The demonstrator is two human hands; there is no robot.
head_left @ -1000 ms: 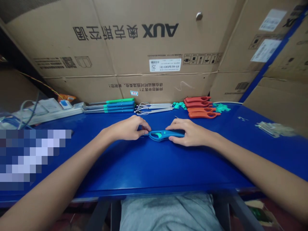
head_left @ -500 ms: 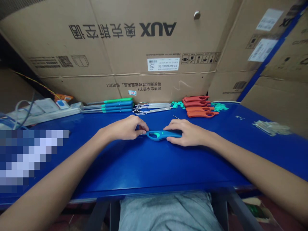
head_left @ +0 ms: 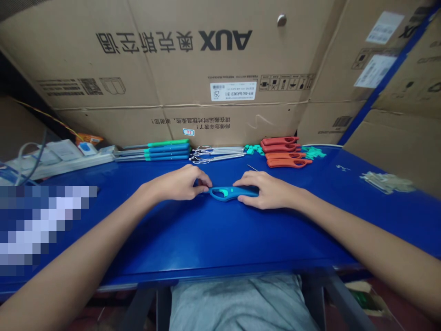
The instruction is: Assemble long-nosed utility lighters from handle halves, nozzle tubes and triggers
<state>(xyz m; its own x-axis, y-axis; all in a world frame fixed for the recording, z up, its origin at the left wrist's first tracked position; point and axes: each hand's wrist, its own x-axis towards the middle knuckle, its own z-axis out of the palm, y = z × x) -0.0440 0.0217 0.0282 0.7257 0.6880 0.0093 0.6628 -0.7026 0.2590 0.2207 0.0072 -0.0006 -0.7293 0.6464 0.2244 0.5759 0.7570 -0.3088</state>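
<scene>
A blue utility lighter (head_left: 230, 193) with a teal trigger and teal switch lies level, low over the blue table. My right hand (head_left: 267, 191) grips its rear handle between thumb and fingers. At the lighter's front end, beside the trigger loop, my left hand (head_left: 190, 184) is closed in a pinch; its fingers hide most of what they hold there, apparently the lighter's tip. A thin metal pin (head_left: 252, 168) rests on the table just beyond my right hand.
Along the back lie blue and green lighters (head_left: 168, 151), metal rods with white wires (head_left: 220, 154), small teal parts (head_left: 254, 150), orange-red lighter shells (head_left: 280, 151) and teal triggers (head_left: 313, 152). Clear parts (head_left: 387, 182) lie right; a power strip (head_left: 69, 163) left. Cardboard (head_left: 179, 59) stands behind.
Both hands keep their hold on the blue lighter with hardly any movement. The view has shifted very slightly.
</scene>
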